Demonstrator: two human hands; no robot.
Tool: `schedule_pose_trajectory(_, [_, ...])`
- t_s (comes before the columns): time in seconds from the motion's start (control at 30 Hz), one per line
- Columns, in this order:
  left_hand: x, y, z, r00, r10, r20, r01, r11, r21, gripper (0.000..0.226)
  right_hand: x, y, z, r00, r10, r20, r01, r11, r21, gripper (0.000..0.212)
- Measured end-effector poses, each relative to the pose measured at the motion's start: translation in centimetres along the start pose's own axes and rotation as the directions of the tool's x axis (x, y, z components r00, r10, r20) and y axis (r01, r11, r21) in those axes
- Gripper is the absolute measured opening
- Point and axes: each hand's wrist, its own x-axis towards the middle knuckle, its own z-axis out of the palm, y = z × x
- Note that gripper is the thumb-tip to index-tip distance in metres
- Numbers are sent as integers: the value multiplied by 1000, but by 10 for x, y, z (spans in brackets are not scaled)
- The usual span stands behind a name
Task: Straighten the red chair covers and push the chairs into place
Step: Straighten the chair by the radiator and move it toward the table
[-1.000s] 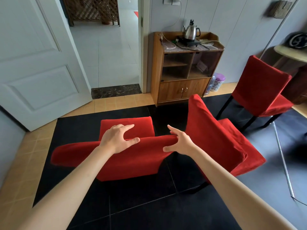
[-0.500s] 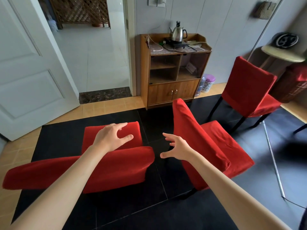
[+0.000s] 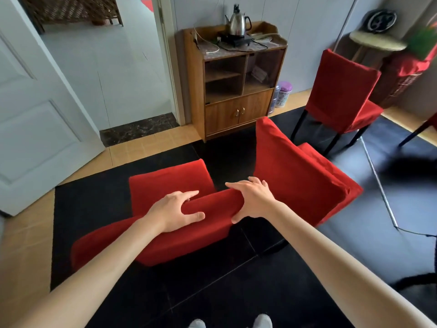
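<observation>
Near red chair [image 3: 165, 209] at frame centre-left, backrest toward camera. Left hand [image 3: 175, 213] grips backrest top edge, thumb on near face, fingers curled over top. Right hand [image 3: 253, 200] grips backrest's right end, same wrap. Second red chair [image 3: 295, 176] just right, nearly touching. Third red chair [image 3: 340, 91] upper right, well apart. Wooden cabinet [image 3: 236, 91] with kettle [image 3: 237, 21] at top centre.
</observation>
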Motion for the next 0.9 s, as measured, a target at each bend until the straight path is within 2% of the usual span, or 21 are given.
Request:
schedule_pose_trajectory(0.13, [-11,-5,5,999,7,42,-16,975,220,110,-5,-11,3,999,30,-22,-33,991,-132,111])
schedule_pose_trajectory(0.2, [-18,-8,13,999,24,-21,-16,951,310,109,-7,-16,4,996,56,-62,-63,990,-124,107])
schedule_pose_trajectory(0.3, [-22,-12,16,990,66,-128,-23,950,312,97,-8,-21,7,991,96,-93,-107,987,-117,104])
schedule_pose_trajectory(0.43, [-26,-12,15,985,92,-146,-43,951,305,91,-13,-23,10,987,127,-100,-138,984,-115,105])
schedule_pose_trajectory(0.67, [-43,-13,16,983,150,-107,-113,950,293,87,-42,-28,29,971,190,-145,-203,976,-78,105])
schedule_pose_trajectory(0.9, [-75,-19,20,973,230,-17,-213,925,315,87,-103,-53,67,918,339,-203,-342,940,24,105])
